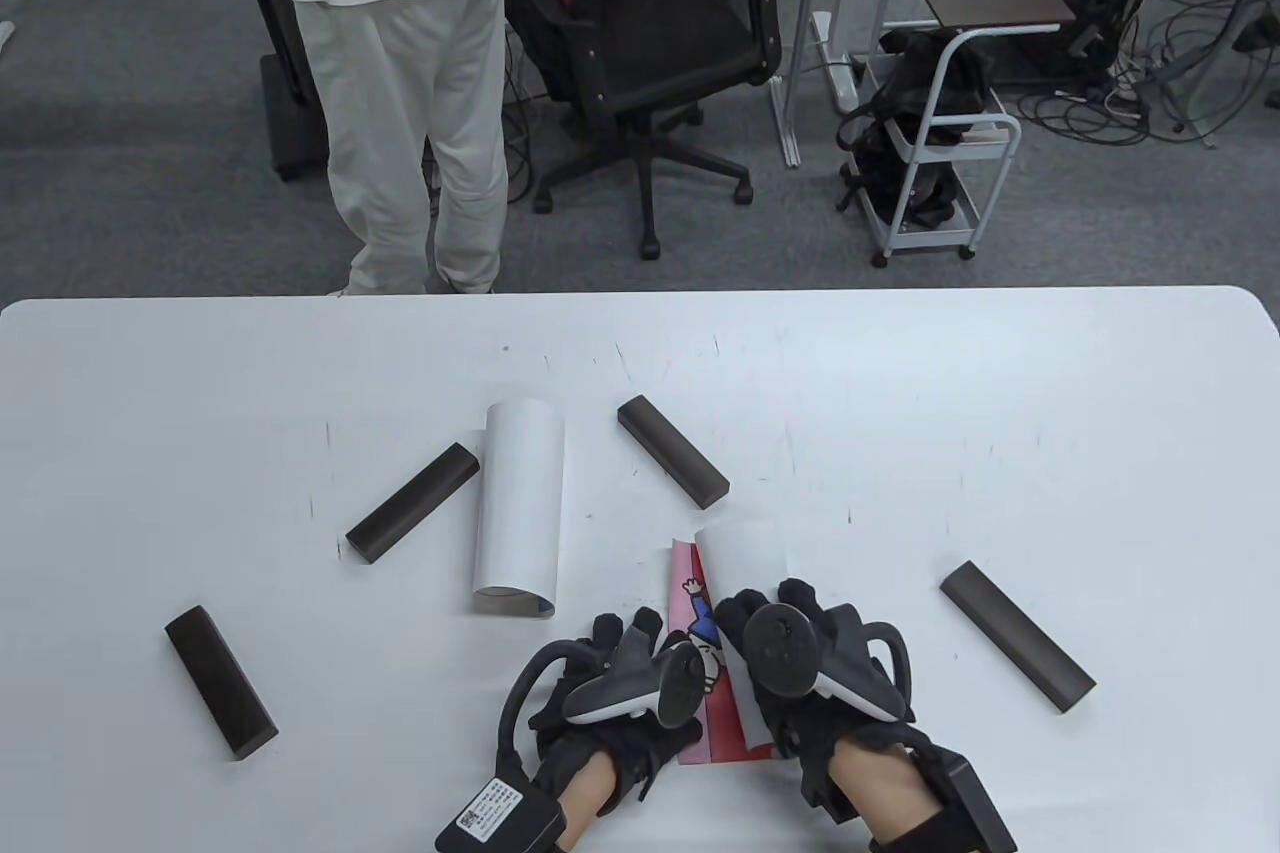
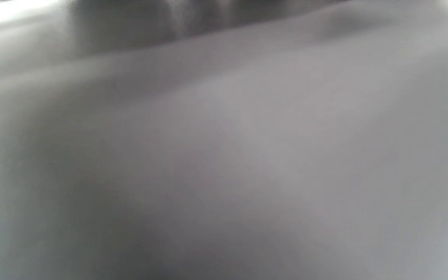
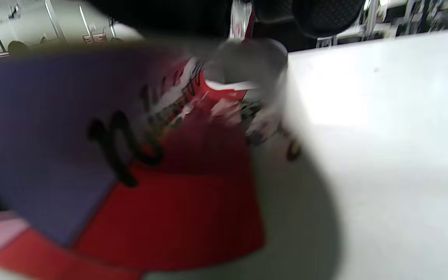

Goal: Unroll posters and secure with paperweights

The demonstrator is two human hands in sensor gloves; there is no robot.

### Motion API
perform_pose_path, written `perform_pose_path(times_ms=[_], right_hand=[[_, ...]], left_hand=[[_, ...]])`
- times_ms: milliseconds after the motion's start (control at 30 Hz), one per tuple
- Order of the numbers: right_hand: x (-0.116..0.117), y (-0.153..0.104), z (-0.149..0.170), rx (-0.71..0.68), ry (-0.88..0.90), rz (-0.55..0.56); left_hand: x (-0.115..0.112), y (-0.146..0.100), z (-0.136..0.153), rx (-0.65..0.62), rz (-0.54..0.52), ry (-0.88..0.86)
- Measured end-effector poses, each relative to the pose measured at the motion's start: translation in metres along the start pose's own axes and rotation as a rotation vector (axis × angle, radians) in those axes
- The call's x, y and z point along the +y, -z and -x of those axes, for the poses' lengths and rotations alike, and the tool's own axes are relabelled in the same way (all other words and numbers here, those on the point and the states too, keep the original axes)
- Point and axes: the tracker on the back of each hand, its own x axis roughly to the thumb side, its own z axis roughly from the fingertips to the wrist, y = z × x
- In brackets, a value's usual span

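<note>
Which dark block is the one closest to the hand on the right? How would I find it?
Look at the white table, then at the right hand resting on the half-unrolled colourful poster. The block you want, the right paperweight, lies flat further right. It is the only dark bar on that side; the other three lie left or behind.

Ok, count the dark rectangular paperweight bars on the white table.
4. One at far left, one left of the rolled white poster, one behind the hands at centre, one at right. None seems hidden.
</note>
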Motion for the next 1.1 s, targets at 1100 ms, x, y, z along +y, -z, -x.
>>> perform_pose_path(times_ms=[1100], right_hand=[[-0.029, -0.016, 0.102, 0.537, 0.275, -0.082]], left_hand=[[-0.002, -0.001, 0.002, -0.005, -0.001, -0.016]])
